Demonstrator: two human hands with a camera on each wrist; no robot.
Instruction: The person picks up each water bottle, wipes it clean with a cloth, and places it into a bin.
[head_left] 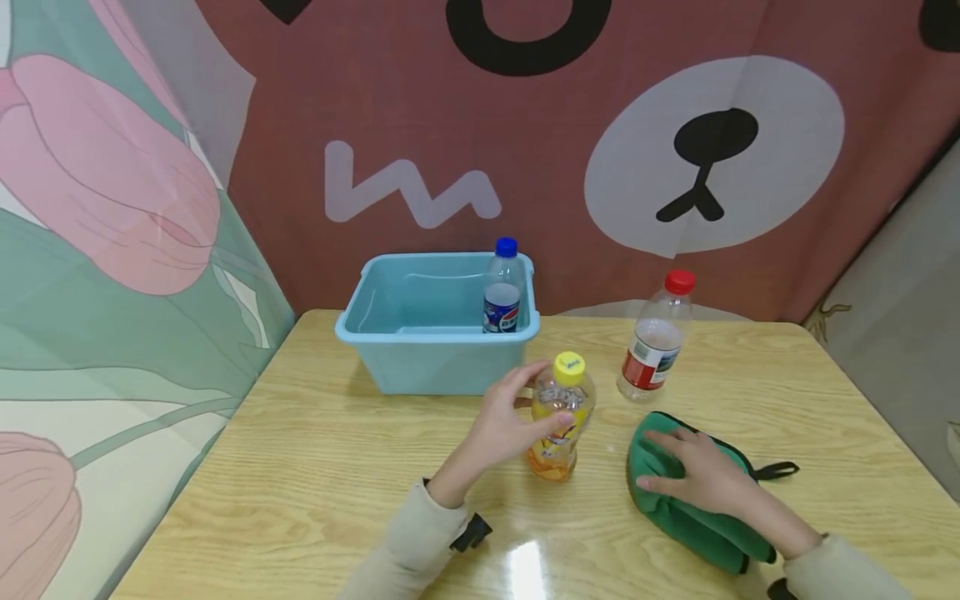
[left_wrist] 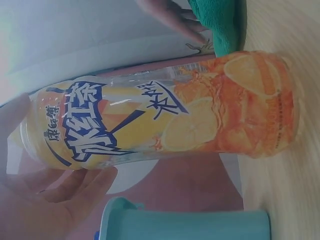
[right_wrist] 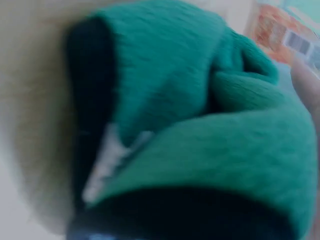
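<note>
My left hand (head_left: pixel 512 421) grips the upper part of a yellow-capped iced tea bottle (head_left: pixel 553 454), thumb on the near side and fingers on the far side. The bottle stands upright on the table; its orange-slice label (left_wrist: pixel 195 122) fills the left wrist view. Over a folded green cloth (head_left: pixel 705 521) with black edging and a black loop, my right hand (head_left: pixel 708 475) lies with its fingers spread. In the right wrist view the cloth (right_wrist: pixel 215 150) is large and blurred, hiding most of that hand.
A light blue plastic bin (head_left: pixel 442 367) stands at the back left, holding a blue-capped Pepsi bottle (head_left: pixel 502 304). At the back right stands a red-capped clear bottle (head_left: pixel 654 350). The wooden table (head_left: pixel 300 492) meets a printed curtain (head_left: pixel 540 167) behind.
</note>
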